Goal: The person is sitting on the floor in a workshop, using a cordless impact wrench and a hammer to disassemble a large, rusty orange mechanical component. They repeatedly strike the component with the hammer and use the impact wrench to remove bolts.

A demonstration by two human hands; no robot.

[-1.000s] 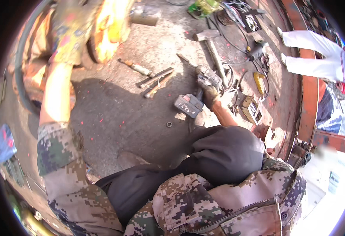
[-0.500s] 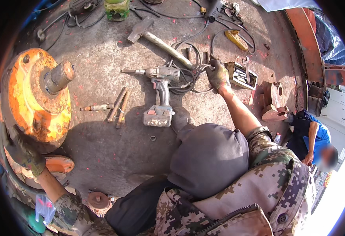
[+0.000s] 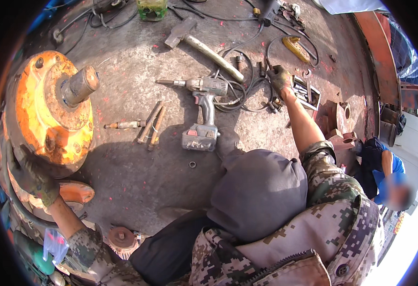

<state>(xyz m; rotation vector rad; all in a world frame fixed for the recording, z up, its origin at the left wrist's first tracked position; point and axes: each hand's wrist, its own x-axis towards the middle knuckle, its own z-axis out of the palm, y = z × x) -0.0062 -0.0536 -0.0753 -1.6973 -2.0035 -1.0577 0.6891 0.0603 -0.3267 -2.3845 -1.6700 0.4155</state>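
My left hand (image 3: 36, 180), in a dirty glove, lies with fingers stretched along the lower edge of an orange flanged part (image 3: 51, 138) with a thick steel shaft. My right hand (image 3: 280, 80), also gloved, is at the left side of a small open box (image 3: 315, 97) of metal pieces and a wrench (image 3: 307, 82). Its fingers are curled; whatever they hold is hidden. Short dark metal pieces (image 3: 274, 105) lie just below that hand. To its left are a looped black cable (image 3: 242, 97), a sledgehammer (image 3: 214, 57) and a grey cordless impact wrench (image 3: 204, 109).
Two rusty rods (image 3: 150, 126) and a pin-like tool (image 3: 124, 124) lie mid-floor, near a small ring (image 3: 192, 164). A yellow tool (image 3: 296, 49) and a green container (image 3: 152, 9) are farther off. Rusty brackets (image 3: 341, 119) stand at right, near another person (image 3: 383, 167).
My right hand has moved slightly away from me and right, uncovering short metal pieces on the floor. My left hand stays at the orange part. The whole view has shifted a little.
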